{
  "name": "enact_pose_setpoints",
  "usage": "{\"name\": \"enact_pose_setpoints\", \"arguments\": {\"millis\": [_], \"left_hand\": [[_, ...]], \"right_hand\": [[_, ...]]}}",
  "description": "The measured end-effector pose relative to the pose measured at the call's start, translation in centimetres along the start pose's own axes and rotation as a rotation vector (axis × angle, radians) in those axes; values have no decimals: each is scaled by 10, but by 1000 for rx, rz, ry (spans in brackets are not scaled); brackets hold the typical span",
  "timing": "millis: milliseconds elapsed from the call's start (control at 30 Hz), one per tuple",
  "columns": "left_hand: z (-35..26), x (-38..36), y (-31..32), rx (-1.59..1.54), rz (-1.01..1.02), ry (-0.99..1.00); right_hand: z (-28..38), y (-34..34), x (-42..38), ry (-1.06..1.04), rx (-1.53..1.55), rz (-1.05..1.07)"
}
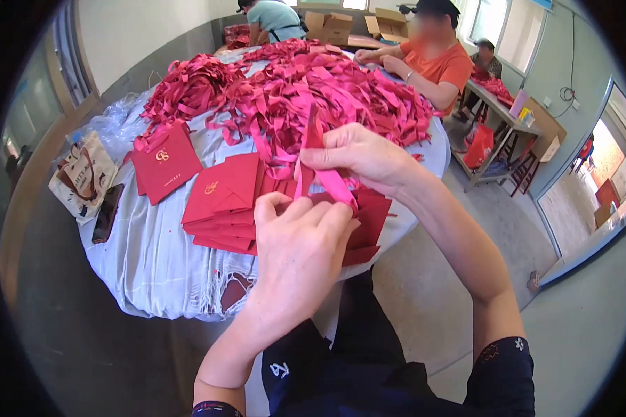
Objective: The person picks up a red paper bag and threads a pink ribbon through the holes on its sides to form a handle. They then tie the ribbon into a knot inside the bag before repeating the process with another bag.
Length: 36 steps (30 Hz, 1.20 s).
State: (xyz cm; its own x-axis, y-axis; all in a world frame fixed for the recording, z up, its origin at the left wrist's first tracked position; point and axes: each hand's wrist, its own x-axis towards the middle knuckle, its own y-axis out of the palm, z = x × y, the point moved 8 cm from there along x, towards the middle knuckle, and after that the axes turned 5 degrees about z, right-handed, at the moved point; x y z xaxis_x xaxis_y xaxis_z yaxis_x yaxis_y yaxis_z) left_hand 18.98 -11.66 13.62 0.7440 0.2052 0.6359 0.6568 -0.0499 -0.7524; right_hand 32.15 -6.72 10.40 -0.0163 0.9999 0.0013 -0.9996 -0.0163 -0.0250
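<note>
While both hands [299, 240] [362, 156] pinch ribbon [336, 187], red bags [219, 191] — flat, stacked

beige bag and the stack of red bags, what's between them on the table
In the head view, a dark phone and some other red bags lie between the beige bag and the stack.

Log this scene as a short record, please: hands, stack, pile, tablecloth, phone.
left hand: holding pink ribbon
right hand: pinching ribbon above the left
stack: red paper pieces, gold print on top
pile: loose ribbons, beyond the hands
tablecloth: pale, frayed at near edge
phone: beside printed bag
</note>
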Motion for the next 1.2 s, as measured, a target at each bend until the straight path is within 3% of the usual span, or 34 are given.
{"name": "enact_pose_setpoints", "arguments": {"millis": [367, 467, 533, 600, 700, 767, 800, 867, 933, 967, 1000, 1067, 1200], "left_hand": [[10, 7, 2, -99, 23, -6], [21, 12, -4, -133, 60, -25], [49, 14, 0, -627, 113, -297], [67, 16, 0, -938, 3, -330], [83, 24, 18, -1433, -135, -301], [85, 28, 29, -1531, -196, -280], [87, 29, 33, -1631, -255, -259], [88, 31, 36, -1658, -240, -190], [96, 28, 39, -1727, -247, -234], [96, 25, 30, -1614, -242, -105], [116, 14, 36, -1504, -296, -279], [112, 20, 16, -1294, -295, -276], [126, -1, 17, -1345, -238, -457]], "right_hand": [[5, -12, 0, -76, -141, 2], [-7, -23, -14, 83, -181, 18], [-39, -33, -21, 208, 46, -13], [-51, -19, -33, 77, 139, 63], [-42, 10, -59, -59, 36, 207], [-41, 18, -62, -37, 340, -16], [-46, 15, -60, -40, 341, -16], [-55, 30, -56, -77, 572, 367], [-56, 23, -52, -91, 807, 335], [-65, -3, -52, -99, 612, -35], [-59, -21, -52, -105, 493, -133], [-40, -47, -63, -264, 301, -267], [-28, -59, -74, -391, 65, -388]]}}
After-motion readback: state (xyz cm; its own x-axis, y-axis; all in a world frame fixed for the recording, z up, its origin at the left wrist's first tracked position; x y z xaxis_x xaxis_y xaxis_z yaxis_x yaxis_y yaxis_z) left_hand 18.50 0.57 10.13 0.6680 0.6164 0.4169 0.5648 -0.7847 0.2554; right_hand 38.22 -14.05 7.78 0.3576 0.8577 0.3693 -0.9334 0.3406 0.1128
